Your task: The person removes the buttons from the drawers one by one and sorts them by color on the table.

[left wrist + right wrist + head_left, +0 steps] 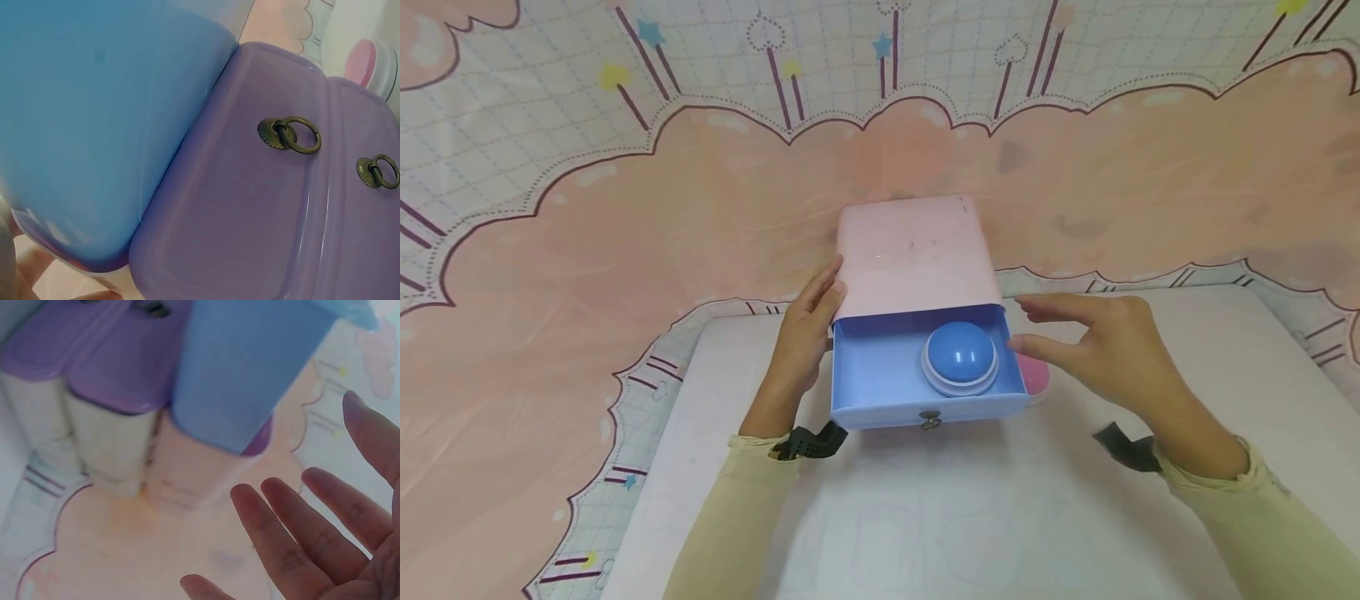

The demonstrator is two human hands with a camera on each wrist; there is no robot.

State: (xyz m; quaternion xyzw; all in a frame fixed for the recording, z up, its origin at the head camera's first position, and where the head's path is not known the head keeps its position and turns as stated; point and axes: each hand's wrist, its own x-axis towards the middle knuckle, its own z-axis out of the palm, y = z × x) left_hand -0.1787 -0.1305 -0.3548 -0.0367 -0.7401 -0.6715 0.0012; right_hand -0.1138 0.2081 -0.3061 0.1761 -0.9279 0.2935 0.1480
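Note:
A small drawer cabinet (917, 258) with a pink top stands on the table, its upper blue drawer (880, 367) pulled out. Inside that drawer, to the right, sits a blue domed push button (961, 353) on a white base. My left hand (805, 333) rests against the cabinet's left side, fingers extended along it. To the right of the drawer hovers my right hand (1105, 350), thumb and fingers spread apart, holding nothing. Two purple drawer fronts (231, 175) with brass ring pulls (300, 134) show below the blue drawer in the left wrist view.
A pink domed button (1034, 375) on a white base is partly hidden behind the drawer's right side. The white table (910, 517) meets a patterned cloth (715, 208) at the back and left. A small metal pull (930, 419) hangs on the open drawer's front.

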